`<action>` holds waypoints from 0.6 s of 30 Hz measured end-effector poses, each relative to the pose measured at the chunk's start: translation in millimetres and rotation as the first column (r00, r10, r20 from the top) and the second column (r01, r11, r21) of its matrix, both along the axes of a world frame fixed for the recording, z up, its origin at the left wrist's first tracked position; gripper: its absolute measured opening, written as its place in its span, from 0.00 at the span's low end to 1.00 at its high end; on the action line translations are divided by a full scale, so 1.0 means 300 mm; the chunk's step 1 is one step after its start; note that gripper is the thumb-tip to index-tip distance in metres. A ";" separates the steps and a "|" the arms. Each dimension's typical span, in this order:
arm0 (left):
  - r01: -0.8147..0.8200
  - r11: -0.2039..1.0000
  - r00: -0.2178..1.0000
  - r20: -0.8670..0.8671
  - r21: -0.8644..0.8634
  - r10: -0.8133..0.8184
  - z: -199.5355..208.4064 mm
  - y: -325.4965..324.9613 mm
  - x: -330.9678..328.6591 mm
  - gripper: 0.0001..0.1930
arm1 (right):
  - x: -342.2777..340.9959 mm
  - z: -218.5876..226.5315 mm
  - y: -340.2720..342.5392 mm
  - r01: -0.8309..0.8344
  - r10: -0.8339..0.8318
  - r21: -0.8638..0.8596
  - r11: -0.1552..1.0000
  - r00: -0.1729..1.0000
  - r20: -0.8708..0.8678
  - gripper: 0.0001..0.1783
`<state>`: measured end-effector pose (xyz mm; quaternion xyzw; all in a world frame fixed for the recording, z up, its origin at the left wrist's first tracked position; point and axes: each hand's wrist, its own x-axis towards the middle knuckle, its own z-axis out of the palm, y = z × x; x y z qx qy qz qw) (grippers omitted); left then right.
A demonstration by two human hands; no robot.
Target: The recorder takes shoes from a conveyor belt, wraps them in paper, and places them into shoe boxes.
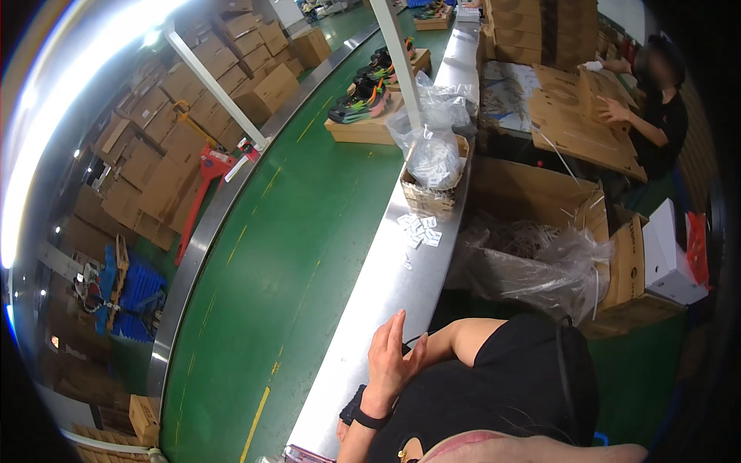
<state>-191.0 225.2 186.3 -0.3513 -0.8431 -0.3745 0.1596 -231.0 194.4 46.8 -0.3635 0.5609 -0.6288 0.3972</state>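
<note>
My left hand (391, 356) is raised over the near part of the steel ledge (351, 347), fingers stretched out and thumb apart, with nothing in it. A black band circles its wrist. My right forearm (444, 343) passes behind it; of my right hand (342, 430) only a sliver shows below a dark wrist strap, its fingers hidden. A dark-edged object (309, 454), too cut off to name, lies close by at the lower edge. Further along the ledge are small white printed packets (419, 231), loosely scattered. Behind them stands a basket (427, 199) holding a clear plastic bag (434, 162) of similar packets.
A green conveyor belt (255, 309) runs along the ledge, carrying sneakers (361, 102) on shoe boxes (363, 131). At right, an open carton (532, 185) holds plastic film; beyond it a co-worker (660, 116) handles cardboard (579, 116). A post (397, 62) rises beside the belt.
</note>
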 end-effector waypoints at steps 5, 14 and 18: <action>0.007 1.000 0.999 0.033 0.022 -0.008 -0.009 0.012 0.007 0.29 | 0.000 0.017 -0.004 -0.038 0.038 -0.025 0.999 0.999 0.004 0.15; -0.112 0.958 0.985 0.155 0.263 0.073 -0.004 -0.006 0.018 0.24 | 0.015 0.038 0.002 -0.112 0.112 -0.041 0.993 0.994 0.016 0.15; -0.253 0.897 0.960 0.207 0.362 0.187 0.018 -0.088 -0.007 0.21 | 0.019 0.049 0.036 -0.119 0.120 -0.038 0.992 0.992 0.025 0.16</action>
